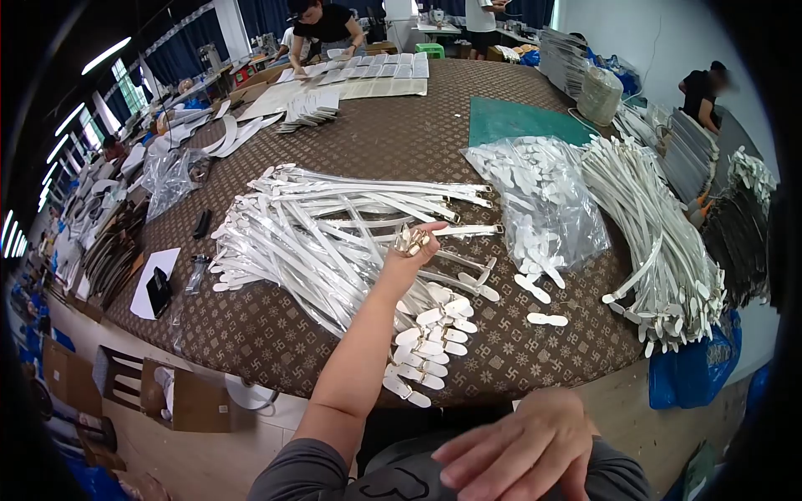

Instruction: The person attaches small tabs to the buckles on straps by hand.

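Note:
My left hand (404,265) reaches over the table with its fingers curled round a small bunch of gold-coloured buckles (413,240). Beneath and around it spreads a pile of white belt straps (292,242), partly in clear plastic, several ending in buckles. Close to my left forearm lies a cluster of short white strap tabs (430,342), some with metal fittings. Nearer my body, my right hand (530,447) hangs in front of the table edge, slightly blurred, fingers stretched out and holding nothing. A single white tab (547,319) lies on the cloth.
A clear plastic bag of white tabs (543,184) lies right of the straps, beside a second strap bundle (660,242). Behind is a green mat (526,121). A black phone-like object (158,291) stands at left. Across the patterned table (401,125), a person (326,29) handles white pieces.

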`<action>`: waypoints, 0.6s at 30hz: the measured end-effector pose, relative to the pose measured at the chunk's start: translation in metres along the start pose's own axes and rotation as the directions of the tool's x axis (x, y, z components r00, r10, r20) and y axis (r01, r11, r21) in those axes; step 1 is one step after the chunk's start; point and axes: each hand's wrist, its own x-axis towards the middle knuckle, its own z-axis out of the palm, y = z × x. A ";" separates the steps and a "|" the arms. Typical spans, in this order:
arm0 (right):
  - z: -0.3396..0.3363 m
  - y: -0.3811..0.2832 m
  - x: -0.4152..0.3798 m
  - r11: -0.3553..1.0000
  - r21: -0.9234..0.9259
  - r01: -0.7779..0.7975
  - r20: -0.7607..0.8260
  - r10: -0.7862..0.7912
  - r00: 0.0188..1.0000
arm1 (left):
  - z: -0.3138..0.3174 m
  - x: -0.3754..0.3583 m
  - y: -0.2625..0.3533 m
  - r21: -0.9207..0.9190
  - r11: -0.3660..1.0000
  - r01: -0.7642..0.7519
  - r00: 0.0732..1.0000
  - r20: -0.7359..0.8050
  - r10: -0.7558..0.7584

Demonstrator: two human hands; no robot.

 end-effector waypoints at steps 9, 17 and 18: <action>0.011 0.002 0.012 0.950 0.298 -0.095 0.297 0.003 0.955 | 0.002 -0.004 0.007 0.140 0.990 0.025 1.000 -0.010 -0.024; -0.012 -0.010 0.000 0.958 0.267 0.106 0.448 -0.221 0.867 | -0.002 -0.002 0.003 0.059 0.997 -0.039 0.999 0.010 0.038; -0.018 -0.012 0.003 0.929 0.335 0.159 0.465 -0.310 0.830 | -0.004 -0.001 0.001 0.040 0.997 -0.070 0.997 0.020 0.069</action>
